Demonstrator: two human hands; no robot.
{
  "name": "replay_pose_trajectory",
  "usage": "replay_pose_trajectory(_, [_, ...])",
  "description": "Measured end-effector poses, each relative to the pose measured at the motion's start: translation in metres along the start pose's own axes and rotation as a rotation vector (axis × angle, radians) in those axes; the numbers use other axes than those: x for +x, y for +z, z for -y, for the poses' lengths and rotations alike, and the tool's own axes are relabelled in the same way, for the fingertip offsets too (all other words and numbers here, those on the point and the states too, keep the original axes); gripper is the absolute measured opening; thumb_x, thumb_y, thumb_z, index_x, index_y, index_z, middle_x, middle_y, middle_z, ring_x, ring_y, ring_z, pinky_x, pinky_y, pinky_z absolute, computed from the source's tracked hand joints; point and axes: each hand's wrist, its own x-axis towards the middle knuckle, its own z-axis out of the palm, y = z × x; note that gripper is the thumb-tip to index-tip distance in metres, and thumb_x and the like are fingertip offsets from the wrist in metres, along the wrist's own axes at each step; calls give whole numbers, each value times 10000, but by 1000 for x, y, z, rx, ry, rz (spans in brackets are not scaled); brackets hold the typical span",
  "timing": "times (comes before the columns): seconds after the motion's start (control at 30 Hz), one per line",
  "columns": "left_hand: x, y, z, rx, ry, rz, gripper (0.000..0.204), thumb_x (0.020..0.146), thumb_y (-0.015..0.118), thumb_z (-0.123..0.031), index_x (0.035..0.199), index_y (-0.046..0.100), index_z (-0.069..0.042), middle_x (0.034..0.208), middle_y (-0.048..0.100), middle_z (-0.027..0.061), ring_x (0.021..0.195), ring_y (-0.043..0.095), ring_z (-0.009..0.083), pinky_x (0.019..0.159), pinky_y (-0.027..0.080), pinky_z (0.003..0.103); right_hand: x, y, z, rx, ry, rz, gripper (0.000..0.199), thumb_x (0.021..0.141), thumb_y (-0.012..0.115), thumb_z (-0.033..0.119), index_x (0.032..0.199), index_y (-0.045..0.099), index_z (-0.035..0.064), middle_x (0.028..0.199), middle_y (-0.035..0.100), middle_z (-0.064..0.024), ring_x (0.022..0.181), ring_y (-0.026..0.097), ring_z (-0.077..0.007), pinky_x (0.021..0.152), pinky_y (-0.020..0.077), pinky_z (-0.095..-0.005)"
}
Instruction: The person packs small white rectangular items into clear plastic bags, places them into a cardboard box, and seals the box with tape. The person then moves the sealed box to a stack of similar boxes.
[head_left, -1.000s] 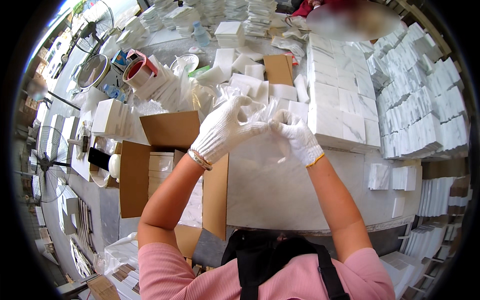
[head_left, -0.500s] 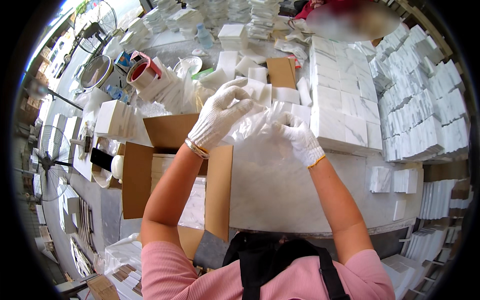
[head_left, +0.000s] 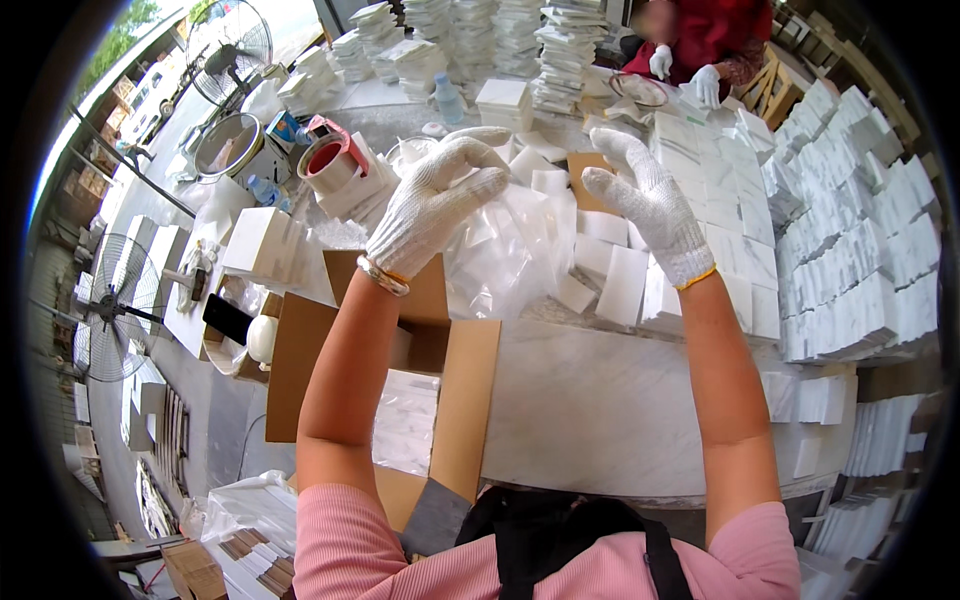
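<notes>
My left hand (head_left: 435,205), in a white knitted glove with a bangle at the wrist, is raised with its curved fingers and thumb apart; it looks empty. A crumpled clear plastic bag or sheet (head_left: 510,245) lies just beyond and right of it, over white pieces on the table. My right hand (head_left: 650,210), gloved the same way, hovers above the white blocks with its fingers and thumb spread, holding nothing. Beneath my left forearm stands an open cardboard box (head_left: 465,400) with white marble-patterned tiles (head_left: 405,420) inside, their top seemingly under clear film.
Stacked marble tiles (head_left: 715,190) and leaning rows of them (head_left: 840,250) fill the right. A red-rimmed bucket (head_left: 330,165), a large can (head_left: 228,145) and a phone (head_left: 228,318) are at left. Across the table (head_left: 580,400), a co-worker's gloved hand (head_left: 706,85) rests near tiles.
My right hand has let go of the plastic, opened, and moved up and right. The plastic now lies on the white pieces. My left hand stays raised. The view has shifted, showing the co-worker's hands.
</notes>
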Motion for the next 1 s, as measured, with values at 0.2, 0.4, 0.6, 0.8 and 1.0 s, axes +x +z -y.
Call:
replay_pose_trajectory(0.2, [14, 34, 2, -175, -83, 77, 287, 972, 710, -313, 1086, 696, -50, 1410, 593, 132, 1230, 585, 201, 1019, 480, 359, -3, 26, 43, -207, -97, 197, 670, 857, 785, 503, 1316, 635, 39, 1250, 669, -188, 1181, 648, -303, 988, 512, -412])
replay_pose_trajectory(0.4, [16, 55, 31, -329, -79, 383, 1016, 811, 888, -274, 1619, 304, -78, 1393, 611, 78, 1284, 564, 186, 1105, 445, 365, -9, 26, 36, -269, -166, -35, 211, 965, 698, 280, 1001, 728, 75, 806, 721, -114, 747, 713, -267, 679, 548, -381])
replay_pose_trajectory(0.6, [18, 77, 60, 465, -247, 945, 328, 751, 772, -334, 959, 783, -81, 991, 738, 136, 1047, 673, 283, 844, 537, 451, -4, 9, 33, -380, -389, -233, 158, 944, 744, 253, 969, 718, 100, 751, 694, -110, 658, 678, -264, 613, 524, -365])
replay_pose_trajectory(0.8, [27, 56, 123, 1070, 16, 846, 278, 696, 717, -344, 850, 784, -122, 860, 725, 113, 938, 676, 310, 864, 470, 456, -9, -57, 38, -377, -520, -434, 225, 984, 723, 260, 1087, 739, 61, 887, 735, -31, 714, 638, -114, 663, 509, -278])
replay_pose_trajectory(1.0, [29, 45, 156, 1333, -188, 985, 241, 722, 767, -290, 940, 810, -198, 936, 759, 92, 950, 706, 294, 850, 421, 491, -44, -156, 63, -376, -195, -697, 344, 1006, 691, 393, 1144, 754, 84, 980, 718, 7, 882, 630, -100, 774, 499, -260])
